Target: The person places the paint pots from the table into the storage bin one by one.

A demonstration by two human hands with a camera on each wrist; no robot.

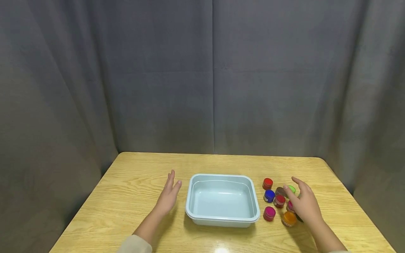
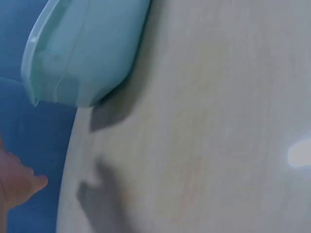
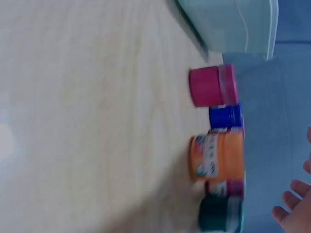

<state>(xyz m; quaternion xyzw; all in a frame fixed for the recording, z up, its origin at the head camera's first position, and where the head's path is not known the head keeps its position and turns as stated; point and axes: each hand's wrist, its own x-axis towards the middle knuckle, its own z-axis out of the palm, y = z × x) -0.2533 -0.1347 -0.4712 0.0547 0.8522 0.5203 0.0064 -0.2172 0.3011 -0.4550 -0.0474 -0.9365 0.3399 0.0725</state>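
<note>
A pale blue plastic basin (image 1: 223, 219) stands on the table with nothing in it. To its left my left hand (image 1: 167, 198) hovers with fingers extended, apart from the rim; the left wrist view catches only part of this hand (image 2: 19, 182). My right hand (image 1: 305, 203) is over a cluster of small paint jars, fingers spread and holding nothing. Among the jars are an orange jar (image 1: 289, 219), a magenta jar (image 1: 269, 213), a blue jar (image 1: 269, 196) and a red jar (image 1: 267, 183). In the right wrist view a dark green jar (image 3: 221, 213) shows too. My right hand partly hides the jars beneath it.
The wooden table (image 1: 133, 196) has rounded far corners. Grey curtains (image 1: 164, 88) hang behind it and along both sides. A brown jar (image 1: 280, 191) and a light green jar (image 1: 291, 189) sit at the back of the cluster.
</note>
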